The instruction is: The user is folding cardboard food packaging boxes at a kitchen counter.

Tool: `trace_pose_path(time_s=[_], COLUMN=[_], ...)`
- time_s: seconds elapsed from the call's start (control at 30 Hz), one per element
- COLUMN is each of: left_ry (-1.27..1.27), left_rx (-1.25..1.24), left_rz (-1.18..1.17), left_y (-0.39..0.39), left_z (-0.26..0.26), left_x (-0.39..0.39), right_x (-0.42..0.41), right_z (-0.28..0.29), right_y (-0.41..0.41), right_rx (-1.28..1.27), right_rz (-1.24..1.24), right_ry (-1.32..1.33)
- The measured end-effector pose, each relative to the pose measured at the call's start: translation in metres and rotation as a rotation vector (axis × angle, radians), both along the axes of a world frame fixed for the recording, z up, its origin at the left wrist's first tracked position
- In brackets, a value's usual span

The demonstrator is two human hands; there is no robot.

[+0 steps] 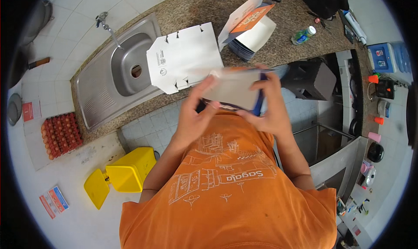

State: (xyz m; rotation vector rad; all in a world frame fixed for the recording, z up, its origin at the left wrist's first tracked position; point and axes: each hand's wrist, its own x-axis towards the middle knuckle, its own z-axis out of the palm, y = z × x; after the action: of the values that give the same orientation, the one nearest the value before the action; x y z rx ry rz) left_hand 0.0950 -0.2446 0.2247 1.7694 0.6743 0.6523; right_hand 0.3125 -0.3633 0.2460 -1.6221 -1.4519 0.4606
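Note:
A small cardboard box (pixel 233 90), pale inside with dark blue outer sides, is held up in front of my orange shirt, slightly blurred. My left hand (pixel 199 111) grips one end of it, thumb at the near edge. At the other end my right hand (pixel 269 102) has its fingers over the far edge and its thumb along the near side. Beyond the box, a stack of flat white cardboard blanks (pixel 189 56) lies on the granite counter. Nested open paper trays (pixel 259 35) stand behind to the right, with orange-printed cardboard (pixel 251 20) sticking up at them.
A steel sink (pixel 130 66) with a tap is set in the counter at left. A small bottle (pixel 303 35) stands at right. Egg trays (pixel 62 135) and a yellow bin (pixel 130 170) are at lower left. A dark stool-like object (pixel 310 80) stands beyond my right hand.

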Motion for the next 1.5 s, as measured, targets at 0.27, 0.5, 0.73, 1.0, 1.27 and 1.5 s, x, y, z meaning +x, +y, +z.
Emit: trace_pose_path(time_s=[0.27, 0.5, 0.73, 1.0, 1.27, 1.5], left_ry=[-0.287, -0.385, -0.091, 0.289, 0.044, 0.061], left_rx=[-0.585, 0.494, 0.577, 0.981, 0.931, 0.806], left_rz=[-0.196, -0.407, -0.152, -0.169, -0.154, -0.244], left_y=[-0.004, -0.02, 0.069, 0.104, 0.106, 0.113], left_z=[-0.041, -0.063, -0.123, -0.168, -0.179, -0.176], left_x=[0.047, 0.117, 0.149, 0.169, 0.167, 0.162], right_x=[0.047, 0.021, 0.08, 0.109, 0.113, 0.13], right_z=[-0.045, -0.013, -0.01, -0.063, -0.073, -0.11], right_y=[-0.064, -0.057, 0.025, 0.16, 0.188, 0.188], right_rx=[0.01, -0.07, -0.153, -0.295, -0.537, -0.288], right_rz=[-0.176, -0.196, -0.205, 0.036, 0.072, 0.253], right_ry=[0.542, 0.002, -0.394, -0.614, -0.713, -0.88])
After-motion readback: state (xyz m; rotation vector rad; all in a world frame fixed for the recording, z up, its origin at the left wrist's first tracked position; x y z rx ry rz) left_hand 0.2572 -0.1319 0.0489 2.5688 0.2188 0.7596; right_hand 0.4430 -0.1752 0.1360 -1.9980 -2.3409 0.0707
